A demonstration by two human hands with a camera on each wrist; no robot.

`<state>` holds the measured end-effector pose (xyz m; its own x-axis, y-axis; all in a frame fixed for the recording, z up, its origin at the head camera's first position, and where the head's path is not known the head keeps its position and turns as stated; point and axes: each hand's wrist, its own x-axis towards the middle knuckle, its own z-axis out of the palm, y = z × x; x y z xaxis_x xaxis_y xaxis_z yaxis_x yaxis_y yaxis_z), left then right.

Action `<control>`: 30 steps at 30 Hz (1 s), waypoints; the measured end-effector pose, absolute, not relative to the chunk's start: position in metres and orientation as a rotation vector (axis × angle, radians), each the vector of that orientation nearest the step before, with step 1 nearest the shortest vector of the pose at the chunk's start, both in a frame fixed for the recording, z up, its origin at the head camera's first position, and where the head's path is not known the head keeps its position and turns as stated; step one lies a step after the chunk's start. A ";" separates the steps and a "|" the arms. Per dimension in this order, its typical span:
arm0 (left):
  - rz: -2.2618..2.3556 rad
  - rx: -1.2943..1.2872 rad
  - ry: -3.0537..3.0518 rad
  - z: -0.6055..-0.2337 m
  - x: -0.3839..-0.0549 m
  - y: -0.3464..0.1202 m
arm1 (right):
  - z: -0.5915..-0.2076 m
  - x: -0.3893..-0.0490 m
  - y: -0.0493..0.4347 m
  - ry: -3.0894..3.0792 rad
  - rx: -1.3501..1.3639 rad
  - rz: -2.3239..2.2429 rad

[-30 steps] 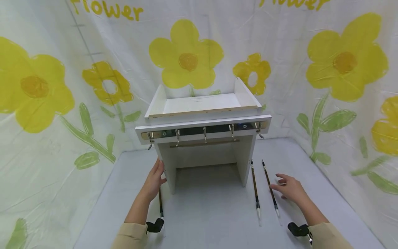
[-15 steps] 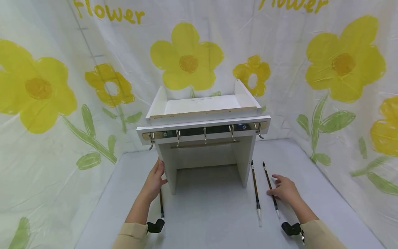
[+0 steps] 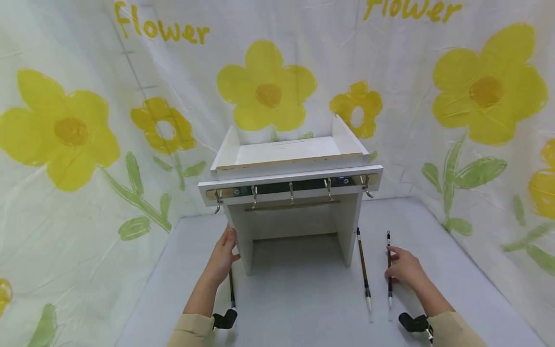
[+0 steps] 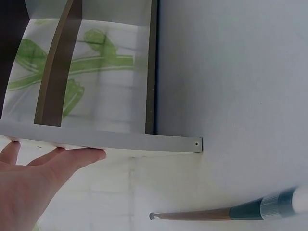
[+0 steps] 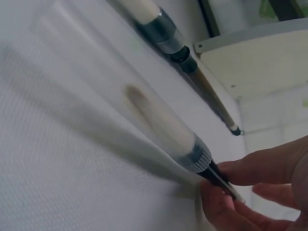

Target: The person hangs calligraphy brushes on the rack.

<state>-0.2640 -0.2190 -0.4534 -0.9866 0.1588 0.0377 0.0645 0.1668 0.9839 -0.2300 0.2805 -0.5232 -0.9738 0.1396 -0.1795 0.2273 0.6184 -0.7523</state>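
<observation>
My right hand (image 3: 407, 267) pinches the handle of a calligraphy brush (image 3: 389, 293) between thumb and fingers. In the right wrist view a clear cap covers its pale bristles (image 5: 166, 127), with a shadow on the cloth beside it. Just left of it lies a second capped brush (image 3: 363, 265). My left hand (image 3: 221, 256) rests its fingers against the outer side of a white shelf unit (image 3: 353, 226), palm off the panel in the left wrist view. Below that hand a third brush (image 4: 207, 215) lies on the table, partly hidden by the arm in the head view.
A metal rail (image 3: 310, 189) with several hooks runs across the shelf's front, its ends jutting past the side panels. A thin rod (image 3: 290, 206) spans the opening under it. Flower-painted curtains (image 3: 269, 96) stand behind and beside the white table (image 3: 299, 299).
My right hand has closed on the rightmost brush, which has turned from slanted to nearly straight up and down in the head view. My left hand stays against the shelf. The head view shifts slightly.
</observation>
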 end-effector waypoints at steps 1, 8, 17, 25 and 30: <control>1.970 0.221 2.341 -0.453 -0.264 -0.219 | -0.523 -0.230 0.281 2.723 0.315 -1.300; 1.953 0.199 2.364 -0.453 -0.263 -0.218 | -0.518 -0.225 0.285 2.731 0.311 -1.313; 1.938 0.189 2.393 -0.454 -0.260 -0.218 | -0.512 -0.218 0.289 2.610 0.328 -1.539; 1.944 0.173 2.386 -0.456 -0.258 -0.219 | -0.500 -0.212 0.283 2.568 0.222 -1.711; 1.965 0.182 2.368 -0.453 -0.259 -0.217 | -0.488 -0.208 0.279 2.582 0.151 -1.771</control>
<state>-0.2591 -0.2175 -0.4531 -0.9913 0.1284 0.0300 0.0532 0.1809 0.9821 -0.2076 0.2787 -0.4880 -0.9953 0.0757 -0.0603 0.0835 0.3567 -0.9305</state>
